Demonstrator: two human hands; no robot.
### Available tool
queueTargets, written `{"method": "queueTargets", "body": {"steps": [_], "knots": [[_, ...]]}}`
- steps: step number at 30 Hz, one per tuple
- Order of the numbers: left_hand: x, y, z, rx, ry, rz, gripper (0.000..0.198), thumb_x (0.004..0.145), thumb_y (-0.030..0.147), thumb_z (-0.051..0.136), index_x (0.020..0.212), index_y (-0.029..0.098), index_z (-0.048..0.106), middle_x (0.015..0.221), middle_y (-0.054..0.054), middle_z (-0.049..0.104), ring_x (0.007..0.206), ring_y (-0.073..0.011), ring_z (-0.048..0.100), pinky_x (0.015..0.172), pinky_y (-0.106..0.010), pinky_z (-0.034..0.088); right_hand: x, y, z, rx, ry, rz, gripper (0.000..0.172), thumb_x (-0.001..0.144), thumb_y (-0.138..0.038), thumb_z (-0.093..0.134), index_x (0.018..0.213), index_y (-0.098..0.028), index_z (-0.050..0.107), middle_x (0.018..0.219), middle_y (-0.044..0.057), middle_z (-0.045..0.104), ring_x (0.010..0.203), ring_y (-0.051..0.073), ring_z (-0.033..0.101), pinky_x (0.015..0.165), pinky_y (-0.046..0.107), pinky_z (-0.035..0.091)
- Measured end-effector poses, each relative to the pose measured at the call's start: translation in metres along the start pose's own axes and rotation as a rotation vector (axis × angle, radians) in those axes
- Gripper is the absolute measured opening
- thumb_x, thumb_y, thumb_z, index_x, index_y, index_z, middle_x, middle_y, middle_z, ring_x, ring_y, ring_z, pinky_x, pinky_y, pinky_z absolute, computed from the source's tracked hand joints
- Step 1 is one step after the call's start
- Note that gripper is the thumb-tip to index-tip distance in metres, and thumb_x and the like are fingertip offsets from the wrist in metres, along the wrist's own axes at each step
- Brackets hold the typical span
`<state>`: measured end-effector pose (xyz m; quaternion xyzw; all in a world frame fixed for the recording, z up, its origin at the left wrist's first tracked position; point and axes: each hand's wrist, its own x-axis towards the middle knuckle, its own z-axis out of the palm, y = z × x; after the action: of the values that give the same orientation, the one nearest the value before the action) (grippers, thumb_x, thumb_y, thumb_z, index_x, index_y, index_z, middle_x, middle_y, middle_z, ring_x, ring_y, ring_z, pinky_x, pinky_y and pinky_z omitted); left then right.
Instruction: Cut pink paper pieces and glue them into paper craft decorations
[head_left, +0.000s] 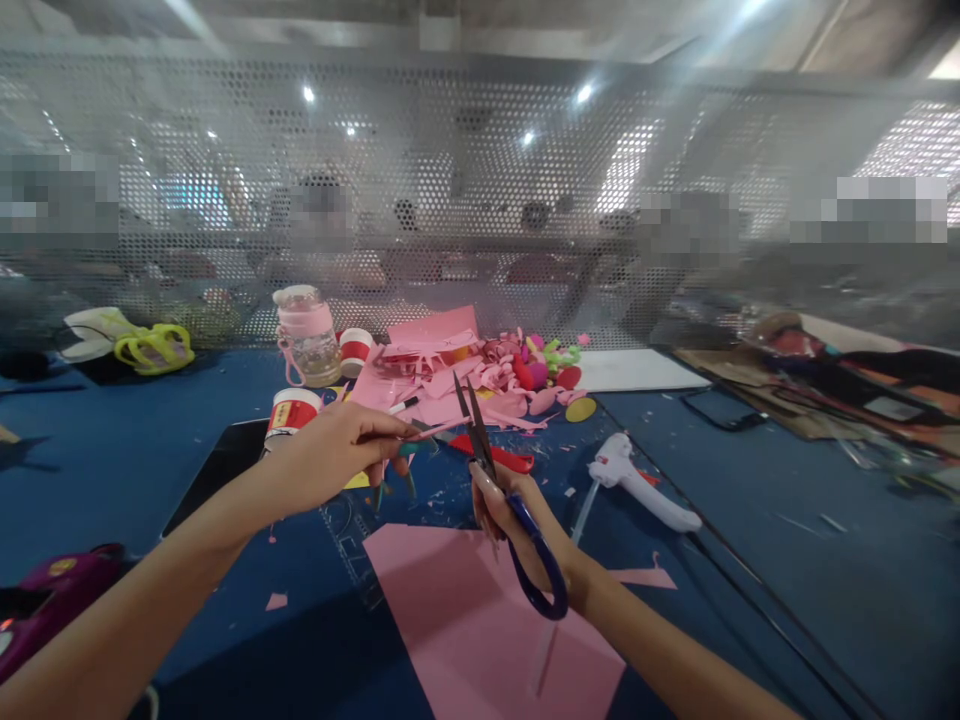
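Note:
My left hand [352, 440] pinches a thin pink paper strip [442, 428], whose far end reaches the scissor blades. In my right hand [517, 505] are scissors [540, 560] with dark blue handles, their blades slightly apart and pointing up and away from me. Below both hands lies a large sheet of pink paper [480, 610] on the blue table. Just beyond the hands, a red-handled tool [514, 460] rests among small scraps, partly hidden by the blades.
A white glue gun [637, 485] with a cord lies to the right. Behind the hands are a pile of pink paper pieces [502, 365], a water bottle [309, 340] and paper cups [292, 412]. A dark tablet-like slab [217, 480] lies left; a perforated metal screen [450, 180] stands behind.

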<state>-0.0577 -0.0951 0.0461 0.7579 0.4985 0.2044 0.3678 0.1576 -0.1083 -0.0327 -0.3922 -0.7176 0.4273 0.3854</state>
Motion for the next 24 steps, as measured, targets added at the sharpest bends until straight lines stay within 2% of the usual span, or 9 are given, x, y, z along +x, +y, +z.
{"method": "queueTargets", "body": {"steps": [4, 13, 20, 24], "knots": [[-0.0002, -0.0008, 0.0007, 0.017, -0.004, 0.012, 0.030, 0.081, 0.029, 0.045, 0.100, 0.020, 0.067, 0.079, -0.002, 0.069, 0.054, -0.0085, 0.055, 0.047, -0.017, 0.039, -0.0001, 0.0000, 0.0001, -0.044, 0.007, -0.004, 0.040, 0.087, -0.050, 0.035, 0.062, -0.020, 0.042, 0.052, -0.004, 0.042, 0.048, 0.009, 0.038, 0.049, 0.024, 0.032], [-0.0028, 0.0033, 0.0001, 0.017, 0.006, 0.004, 0.030, 0.082, 0.029, 0.046, 0.103, 0.020, 0.065, 0.077, -0.001, 0.069, 0.053, -0.0075, 0.054, 0.046, -0.016, 0.038, -0.0013, 0.0026, 0.0022, 0.075, -0.007, 0.008, 0.041, 0.087, -0.054, 0.034, 0.068, -0.018, 0.044, 0.057, -0.003, 0.045, 0.047, 0.008, 0.039, 0.048, 0.023, 0.034], [-0.0006, -0.0021, 0.0020, 0.049, -0.015, 0.024, 0.029, 0.083, 0.033, 0.045, 0.093, 0.019, 0.068, 0.073, -0.001, 0.068, 0.052, -0.0071, 0.053, 0.048, -0.016, 0.041, -0.0006, 0.0078, 0.0003, 0.056, -0.005, -0.002, 0.042, 0.087, -0.054, 0.034, 0.068, -0.018, 0.046, 0.058, -0.002, 0.046, 0.050, 0.009, 0.042, 0.049, 0.023, 0.034], [0.0007, -0.0042, 0.0029, 0.058, -0.029, 0.017, 0.030, 0.083, 0.033, 0.045, 0.092, 0.017, 0.069, 0.071, -0.002, 0.067, 0.049, -0.0072, 0.052, 0.046, -0.016, 0.040, 0.0005, 0.0054, 0.0013, 0.067, -0.045, 0.059, 0.045, 0.085, -0.056, 0.035, 0.065, -0.017, 0.047, 0.055, -0.002, 0.045, 0.048, 0.009, 0.041, 0.049, 0.024, 0.034]]}}
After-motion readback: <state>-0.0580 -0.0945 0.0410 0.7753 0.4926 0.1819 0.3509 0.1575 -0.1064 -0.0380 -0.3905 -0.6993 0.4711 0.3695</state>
